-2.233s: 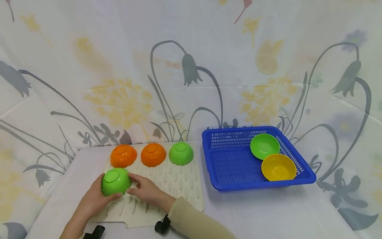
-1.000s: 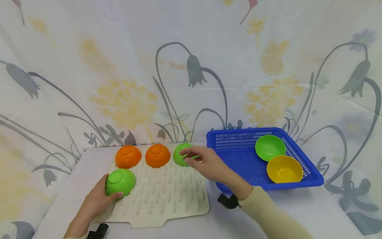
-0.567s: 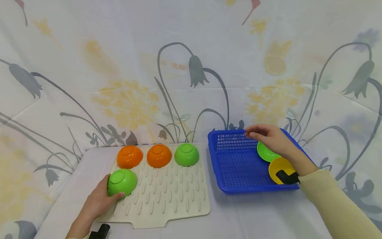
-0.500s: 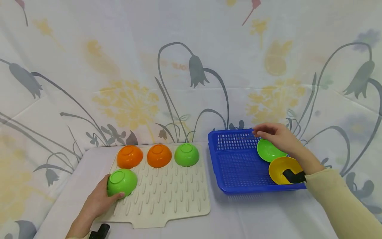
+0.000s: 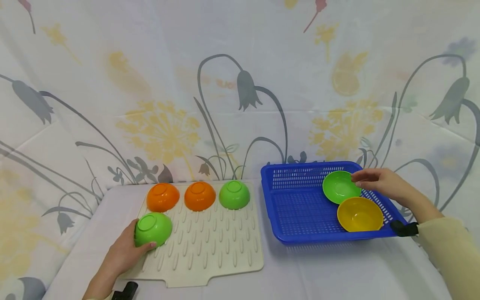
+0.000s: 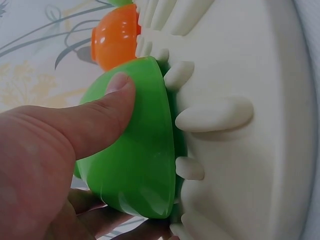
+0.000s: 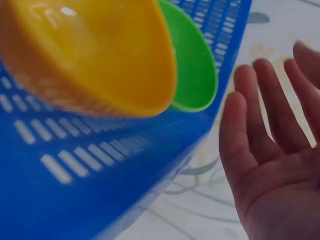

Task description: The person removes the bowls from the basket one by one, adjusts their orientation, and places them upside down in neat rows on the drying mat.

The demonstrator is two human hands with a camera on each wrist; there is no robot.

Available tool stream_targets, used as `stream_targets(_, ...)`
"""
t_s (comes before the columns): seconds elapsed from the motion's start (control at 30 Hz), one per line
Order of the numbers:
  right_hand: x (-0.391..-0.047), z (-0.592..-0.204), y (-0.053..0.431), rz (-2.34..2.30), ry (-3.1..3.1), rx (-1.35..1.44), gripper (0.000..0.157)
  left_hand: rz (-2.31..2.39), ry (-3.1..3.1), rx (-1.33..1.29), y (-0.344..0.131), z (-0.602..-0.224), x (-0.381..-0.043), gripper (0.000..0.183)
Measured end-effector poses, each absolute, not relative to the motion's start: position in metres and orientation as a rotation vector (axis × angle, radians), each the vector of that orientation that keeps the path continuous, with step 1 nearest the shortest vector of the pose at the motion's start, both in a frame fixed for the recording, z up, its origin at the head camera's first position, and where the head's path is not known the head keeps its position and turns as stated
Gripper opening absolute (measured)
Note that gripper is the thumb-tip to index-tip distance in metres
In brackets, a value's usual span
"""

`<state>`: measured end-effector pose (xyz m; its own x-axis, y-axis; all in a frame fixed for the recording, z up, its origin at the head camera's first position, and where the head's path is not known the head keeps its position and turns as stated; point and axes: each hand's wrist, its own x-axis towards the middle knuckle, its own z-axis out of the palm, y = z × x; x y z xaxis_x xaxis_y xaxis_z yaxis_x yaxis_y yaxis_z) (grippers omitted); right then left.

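An upside-down green bowl point(image 5: 153, 230) rests at the left side of the cream drying mat point(image 5: 210, 254). My left hand point(image 5: 121, 252) grips it from the left, thumb on the near side and fingers behind, as the left wrist view point(image 6: 100, 120) also shows. At the basket's right wall my right hand point(image 5: 390, 185) hovers with fingers spread and nothing in them. Below and left of it, a green bowl point(image 5: 339, 187) and a yellow bowl point(image 5: 360, 214) lie mouth up in the blue basket point(image 5: 277, 238); the right wrist view shows the hand apart from both.
Along the mat's back edge stand two upside-down orange bowls, the left one point(image 5: 163, 197) and the middle one point(image 5: 200, 196), plus another upside-down green bowl point(image 5: 234, 194). A patterned cloth point(image 5: 168, 62) hangs behind the white-covered table point(image 5: 300, 271).
My right hand has left the green bowl on the mat and moved rightward over the basket to its right side, lowering lately. My left hand keeps its hold on that bowl.
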<state>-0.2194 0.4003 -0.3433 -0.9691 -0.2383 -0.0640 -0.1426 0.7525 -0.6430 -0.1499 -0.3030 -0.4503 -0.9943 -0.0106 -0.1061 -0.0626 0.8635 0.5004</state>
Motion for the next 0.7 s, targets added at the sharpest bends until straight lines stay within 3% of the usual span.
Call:
stream_targets(0.23, -0.223, -0.355, 0.419, -1.038, 2.593, -0.377, 0.046, 0.801, 2.941, -0.057, -0.304, -0.453, -0.149, 0.105)
stream_targets(0.7, -0.227, -0.354, 0.405, -0.843, 2.54, -0.295, 0.045, 0.812, 2.915, -0.103, -0.306, -0.452, -0.148, 0.109)
